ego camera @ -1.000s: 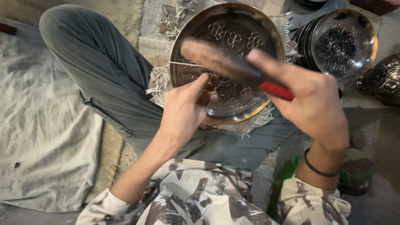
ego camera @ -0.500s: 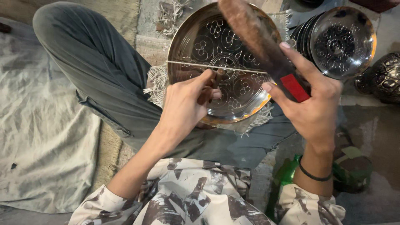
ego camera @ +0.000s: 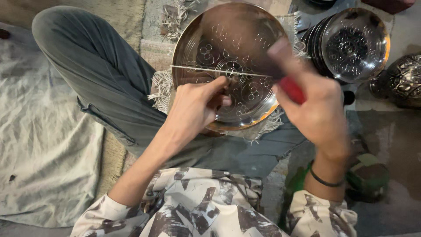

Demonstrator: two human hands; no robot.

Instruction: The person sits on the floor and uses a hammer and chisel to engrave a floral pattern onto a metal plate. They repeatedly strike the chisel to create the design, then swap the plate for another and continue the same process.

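Note:
A round metal plate (ego camera: 228, 30) with engraved flower patterns rests on my lap over a fringed cloth. My left hand (ego camera: 195, 107) pinches a small chisel (ego camera: 231, 82) upright on the plate's centre. A thin straight line crosses the plate at the chisel tip. My right hand (ego camera: 318, 112) grips a hammer with a red handle (ego camera: 291, 90); its head is blurred over the plate, right of the chisel.
A stack of engraved metal bowls (ego camera: 353, 44) stands at the upper right, with a dark ornate vessel (ego camera: 403, 81) beside it. A pale sheet (ego camera: 44, 145) covers the floor at left. My bent leg (ego camera: 101, 74) lies left of the plate. A green object (ego camera: 368, 175) sits by my right wrist.
The hammer has swung down from above the plate's upper right toward the chisel. My left hand has kept the chisel in place.

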